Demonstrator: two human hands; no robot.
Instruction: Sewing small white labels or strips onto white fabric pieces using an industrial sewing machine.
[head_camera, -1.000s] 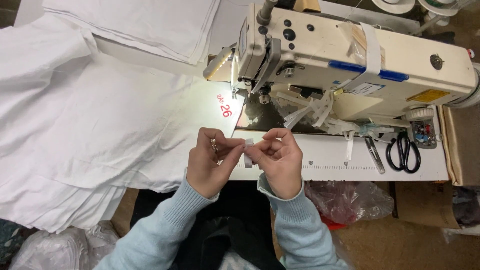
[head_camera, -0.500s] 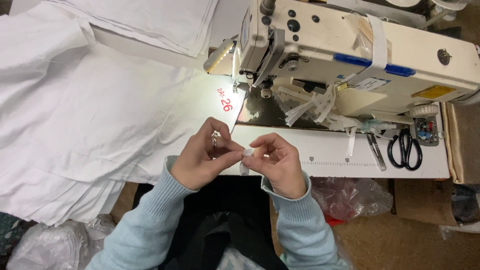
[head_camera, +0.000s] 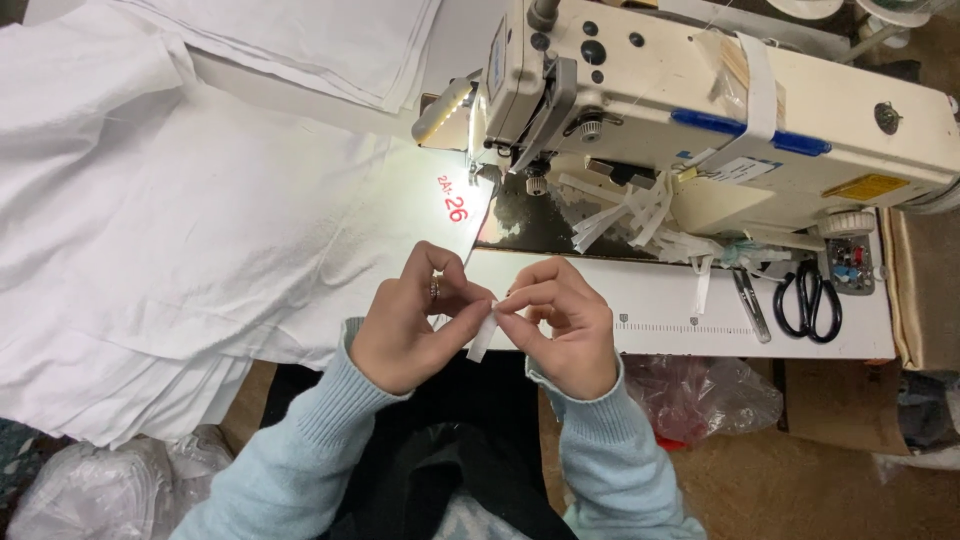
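My left hand (head_camera: 415, 320) and my right hand (head_camera: 560, 325) meet at the near edge of the sewing table, fingertips pinched together on a small white label strip (head_camera: 482, 338) that hangs down between them. A ring shows on my left hand. Both sleeves are light blue knit. Just beyond the hands lies white fabric (head_camera: 200, 230) with red marks (head_camera: 452, 205) under the lamp's light. The cream sewing machine (head_camera: 720, 110) stands behind, its needle area (head_camera: 490, 170) above the fabric's edge.
Black scissors (head_camera: 810, 300) and metal tweezers (head_camera: 750, 305) lie on the white table (head_camera: 680, 320) at the right. Loose white strips (head_camera: 630, 215) pile under the machine arm. Folded white cloth (head_camera: 300, 40) sits at the back left. Plastic bags (head_camera: 700, 395) lie below the table.
The view has shifted a little. My hands stay together on the strip; the fingers have reworked their pinch and the strip now hangs lower between them.
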